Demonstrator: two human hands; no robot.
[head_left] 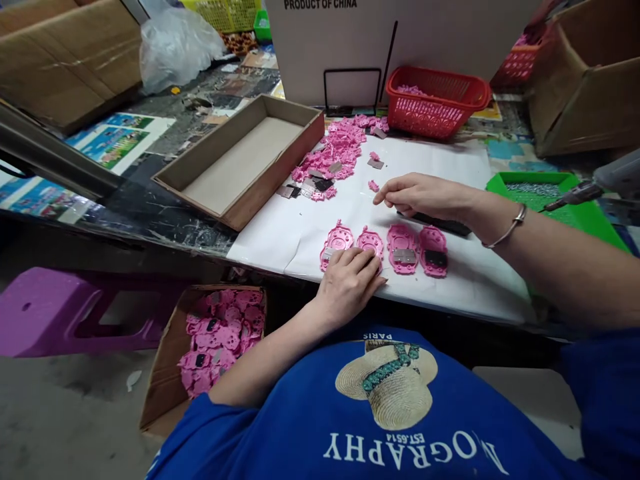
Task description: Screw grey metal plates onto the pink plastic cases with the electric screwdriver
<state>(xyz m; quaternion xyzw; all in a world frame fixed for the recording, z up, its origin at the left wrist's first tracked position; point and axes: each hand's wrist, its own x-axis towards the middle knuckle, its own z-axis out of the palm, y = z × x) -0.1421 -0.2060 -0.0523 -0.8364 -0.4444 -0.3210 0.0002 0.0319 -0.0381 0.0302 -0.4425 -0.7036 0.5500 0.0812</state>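
Four pink plastic shells stand in a row on the white sheet (300,233). The leftmost shell (339,239) and the third shell (402,241) carry a silver-grey plate; the rightmost shell (433,243) has a black one. My left hand (349,283) lies with fingers outstretched over the lower part of the second shell (371,241), hiding what sits there. Over the sheet, my right hand (413,193) has its index finger extended and other fingers loosely bent, close to a small pink piece (373,186). Nothing shows in it. Beneath it lies a dark, flat bar (445,225).
Small pink parts (340,150) are heaped beside an open cardboard tray (240,157). A red basket (435,107) stands behind. On the right are a green tray of screws (535,190) and an electric screwdriver (580,193). A box of pink shells (165,373) and a purple stool (50,310) stand lower left.
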